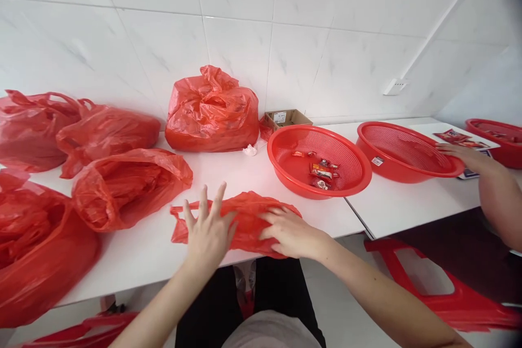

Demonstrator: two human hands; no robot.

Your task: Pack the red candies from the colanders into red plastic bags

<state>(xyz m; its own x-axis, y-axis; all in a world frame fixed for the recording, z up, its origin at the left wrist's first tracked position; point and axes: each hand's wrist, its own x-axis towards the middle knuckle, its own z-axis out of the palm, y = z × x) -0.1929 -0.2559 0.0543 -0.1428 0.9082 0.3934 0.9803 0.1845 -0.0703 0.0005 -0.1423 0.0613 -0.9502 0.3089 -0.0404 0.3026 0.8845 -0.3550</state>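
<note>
A red plastic bag point(248, 228) lies flattened and crumpled at the table's front edge, its handle loop to the left. My left hand point(209, 228) hovers over or rests on the bag's left part, fingers spread; contact is hard to make out. On the bag's right part lies my right hand point(289, 232), its fingers apart and slightly bent over the plastic. Just behind it stands a red perforated basket point(281, 160) with several small wrapped snack packets point(322, 171) in it.
Filled red bags point(212, 114) stand by the wall and along the left, one bag point(134, 187) with its mouth open. A small cardboard box point(302, 118) sits behind the basket. At right, another person's hand point(468, 157) touches a second red basket point(391, 166). A red stool point(444, 304) is below.
</note>
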